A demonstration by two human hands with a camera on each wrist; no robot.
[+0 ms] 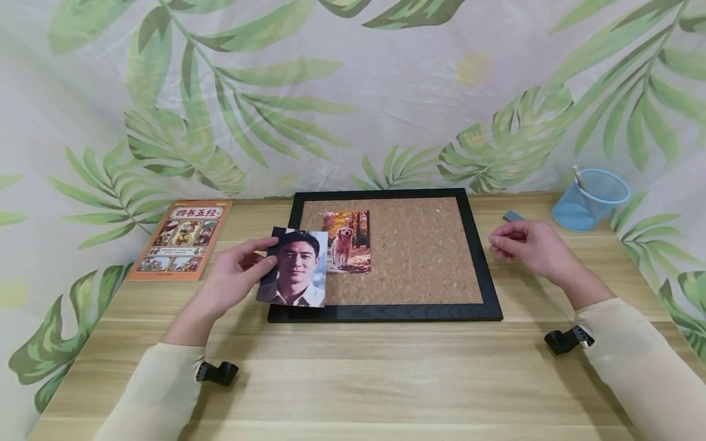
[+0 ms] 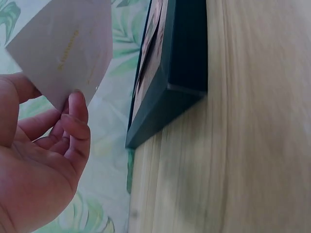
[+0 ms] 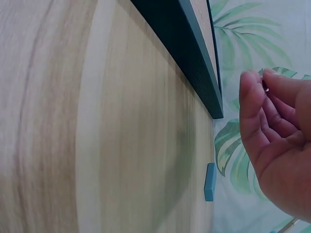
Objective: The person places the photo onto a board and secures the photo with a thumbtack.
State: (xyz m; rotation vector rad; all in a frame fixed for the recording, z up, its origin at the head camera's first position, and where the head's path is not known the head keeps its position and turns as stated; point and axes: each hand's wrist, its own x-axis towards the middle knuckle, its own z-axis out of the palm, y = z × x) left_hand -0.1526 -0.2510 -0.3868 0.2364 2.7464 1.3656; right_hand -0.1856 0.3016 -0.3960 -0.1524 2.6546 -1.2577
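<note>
"Portrait photo (image 1: 298, 272) first: where do you have it?"

"Pinched by its side edge in my left hand (image 1: 234, 272), held up at the left side of the corkboard (image 1: 419, 251), partly hiding the dog photo (image 1: 353, 239) in the head view."

"And your other hand?"

"My right hand (image 1: 537, 248) is narrow, thumb and fingertip pinching a small dark thing (image 3: 265, 86), too small to name, just right of the black frame (image 1: 386, 313)."

"Which step is it, then?"

"Positioning, I'd judge. The next move seems to call for laying the portrait photo flat on bare cork, clear of the dog photo."

"And the surfaces?"

"Speckled, grainy cork; square-edged frame; thin portrait photo with a pale back; tabletop (image 1: 375, 380) with long wood-grain streaks."
</note>
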